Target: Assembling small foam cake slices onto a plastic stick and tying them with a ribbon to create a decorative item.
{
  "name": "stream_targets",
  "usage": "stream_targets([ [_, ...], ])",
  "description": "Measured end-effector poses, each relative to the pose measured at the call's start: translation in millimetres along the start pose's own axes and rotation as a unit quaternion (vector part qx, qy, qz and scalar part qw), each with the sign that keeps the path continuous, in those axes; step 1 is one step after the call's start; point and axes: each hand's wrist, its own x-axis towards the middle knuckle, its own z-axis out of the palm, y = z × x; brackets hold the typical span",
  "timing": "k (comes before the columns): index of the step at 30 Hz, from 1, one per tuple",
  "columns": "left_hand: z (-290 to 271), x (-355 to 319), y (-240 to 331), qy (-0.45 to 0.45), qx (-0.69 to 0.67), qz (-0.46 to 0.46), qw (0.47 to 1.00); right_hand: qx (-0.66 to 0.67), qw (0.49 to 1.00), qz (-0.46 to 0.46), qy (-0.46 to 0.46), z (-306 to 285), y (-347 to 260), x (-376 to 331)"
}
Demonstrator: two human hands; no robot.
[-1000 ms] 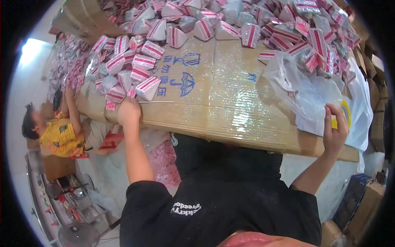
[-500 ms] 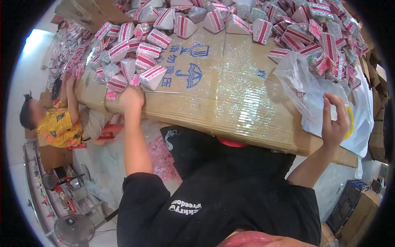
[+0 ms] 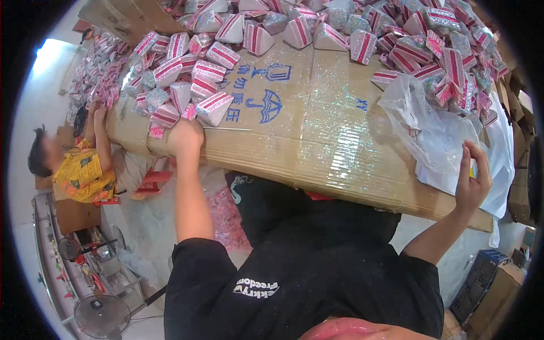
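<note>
My left hand (image 3: 186, 137) is closed in a fist on the cardboard surface, against a cluster of cake-slice-shaped pieces (image 3: 214, 107), white with glittery pink stripes. A pink ribbon-like bit (image 3: 188, 111) shows just above the fist. From beside the fist a thin pale rod (image 3: 229, 129) reaches to the right; whether the fist grips it is unclear. My right hand (image 3: 475, 178) is raised at the right edge, thumb and forefinger tips together. Anything between those tips is too fine to see. Beside it lies a clear plastic bag (image 3: 405, 105).
Cake-slice pieces (image 3: 334, 37) are heaped along the far side of the cardboard (image 3: 334, 124). An open carton (image 3: 127, 20) stands at back left. A person in a yellow patterned shirt (image 3: 85, 173) works at left, near a floor fan (image 3: 102, 316). Boxes (image 3: 481, 283) stand at lower right.
My right hand has moved rightward and a little toward me, away from the plastic bag. The left fist stays at the same spot by the cluster; the view has shifted slightly.
</note>
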Motion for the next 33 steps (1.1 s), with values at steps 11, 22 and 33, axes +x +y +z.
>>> stream_targets([
  [11, 0, -4, 5, -0.012, 0.022, -0.022, 0.999, 0.018, 1.000, 0.016, 0.000, 4, 1, 2],
  [22, -12, -10, 16, -0.064, 0.019, -0.062, 0.996, 0.006, 0.998, 0.058, 0.022, -11, 11, -11],
  [33, -15, -13, 20, -0.058, 0.011, -0.079, 0.995, 0.004, 0.996, 0.077, 0.047, -27, 32, -22],
])
